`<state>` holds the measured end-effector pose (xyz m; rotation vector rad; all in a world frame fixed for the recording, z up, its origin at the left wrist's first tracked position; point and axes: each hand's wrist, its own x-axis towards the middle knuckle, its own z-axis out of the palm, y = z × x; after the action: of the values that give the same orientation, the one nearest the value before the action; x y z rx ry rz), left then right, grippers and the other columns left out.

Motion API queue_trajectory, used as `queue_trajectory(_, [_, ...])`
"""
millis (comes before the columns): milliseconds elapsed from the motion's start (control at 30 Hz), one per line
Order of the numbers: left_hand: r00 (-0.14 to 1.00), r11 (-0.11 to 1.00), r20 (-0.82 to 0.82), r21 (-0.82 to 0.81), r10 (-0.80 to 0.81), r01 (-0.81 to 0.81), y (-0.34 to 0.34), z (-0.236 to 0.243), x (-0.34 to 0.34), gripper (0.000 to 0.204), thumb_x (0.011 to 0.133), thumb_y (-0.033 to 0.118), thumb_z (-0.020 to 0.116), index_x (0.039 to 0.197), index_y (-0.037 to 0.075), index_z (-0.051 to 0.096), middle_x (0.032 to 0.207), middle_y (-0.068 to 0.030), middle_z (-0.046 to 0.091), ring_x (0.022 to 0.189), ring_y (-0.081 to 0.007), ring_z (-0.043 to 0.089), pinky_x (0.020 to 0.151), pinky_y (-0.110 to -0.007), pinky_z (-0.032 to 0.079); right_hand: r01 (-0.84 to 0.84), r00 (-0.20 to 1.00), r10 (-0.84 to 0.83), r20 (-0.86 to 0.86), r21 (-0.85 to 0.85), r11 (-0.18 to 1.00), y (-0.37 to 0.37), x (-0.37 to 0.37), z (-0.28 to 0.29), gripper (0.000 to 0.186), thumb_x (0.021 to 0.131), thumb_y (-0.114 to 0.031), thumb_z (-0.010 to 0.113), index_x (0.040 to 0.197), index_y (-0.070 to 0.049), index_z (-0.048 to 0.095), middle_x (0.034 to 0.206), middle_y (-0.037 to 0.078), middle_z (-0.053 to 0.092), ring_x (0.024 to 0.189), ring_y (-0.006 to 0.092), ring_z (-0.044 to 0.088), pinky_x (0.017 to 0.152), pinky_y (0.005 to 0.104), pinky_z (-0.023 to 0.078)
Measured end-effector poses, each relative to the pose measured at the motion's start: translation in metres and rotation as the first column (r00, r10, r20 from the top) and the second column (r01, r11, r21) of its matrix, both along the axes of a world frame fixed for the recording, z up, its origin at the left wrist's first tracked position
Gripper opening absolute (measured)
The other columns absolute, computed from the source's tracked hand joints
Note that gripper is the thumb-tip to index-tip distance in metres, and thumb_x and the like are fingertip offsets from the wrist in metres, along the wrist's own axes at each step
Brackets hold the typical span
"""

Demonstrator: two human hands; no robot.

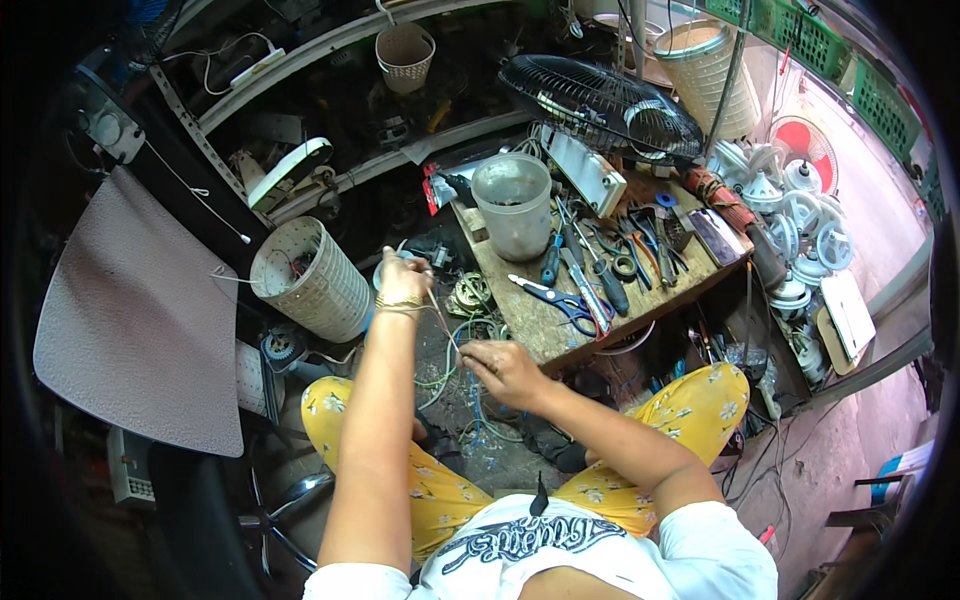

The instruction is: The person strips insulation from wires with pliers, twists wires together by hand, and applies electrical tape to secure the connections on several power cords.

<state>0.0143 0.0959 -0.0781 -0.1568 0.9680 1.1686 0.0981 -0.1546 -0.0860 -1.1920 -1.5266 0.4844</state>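
Thin reddish-brown wires run taut and slanting between my two hands, above the floor to the left of a low wooden bench. At the upper end of the strands my left hand is stretched far out, its fingers closed on them. Lower down and nearer to me, my right hand pinches the other end between thumb and fingers. Just right of my left hand lies a motor part with copper windings, and loose green and white wires trail across the floor below.
A cloudy plastic bucket, blue-handled scissors, pliers and screwdrivers crowd the bench. Behind it leans a black fan guard. A white woven basket stands left of my arm, near a grey chair back. White fan parts pile up at right.
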Motion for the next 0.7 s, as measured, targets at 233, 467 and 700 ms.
queue_trajectory(233, [0.811, 0.738, -0.083, 0.370, -0.580, 0.565, -0.024, -0.132, -0.031, 0.041, 0.090, 0.049, 0.052, 0.085, 0.009, 0.053, 0.079, -0.0069, 0.052, 0.069, -0.0202, 0.052, 0.059, -0.035, 0.048, -0.133, 0.988, 0.153, -0.033, 0.344, 0.929, 0.036, -0.009, -0.003, 0.018, 0.076, -0.018, 0.069, 0.081, -0.005, 0.058, 0.115, 0.014, 0.045, 0.111, 0.0258, 0.043, 0.091, 0.0360, 0.037])
queue_trajectory(467, [-0.785, -0.029, -0.480, -0.859, 0.391, 0.511, -0.029, -0.161, 0.032, 0.030, 0.091, 0.036, 0.049, 0.109, 0.018, 0.065, 0.116, -0.0066, 0.061, 0.107, -0.0192, 0.058, 0.085, -0.036, 0.048, -0.128, 0.322, 0.202, -0.925, 0.169, 0.977, 0.030, 0.004, -0.061, 0.040, 0.095, -0.030, 0.055, 0.064, -0.006, 0.049, 0.069, 0.001, 0.049, 0.068, 0.0099, 0.044, 0.065, 0.0240, 0.035])
queue_trajectory(700, [-0.963, 0.258, -0.038, -0.960, 0.267, 0.110, 0.065, -0.143, -0.098, 0.030, 0.092, 0.027, 0.050, 0.114, 0.017, 0.068, 0.123, -0.0011, 0.062, 0.112, -0.0216, 0.060, 0.090, -0.043, 0.049, -0.114, 0.761, -0.023, -0.649, -0.169, 0.979, -0.055, -0.019, -0.021, 0.042, 0.094, -0.020, 0.054, 0.060, -0.001, 0.041, 0.053, -0.003, 0.035, 0.052, 0.0067, 0.030, 0.047, 0.0287, 0.026])
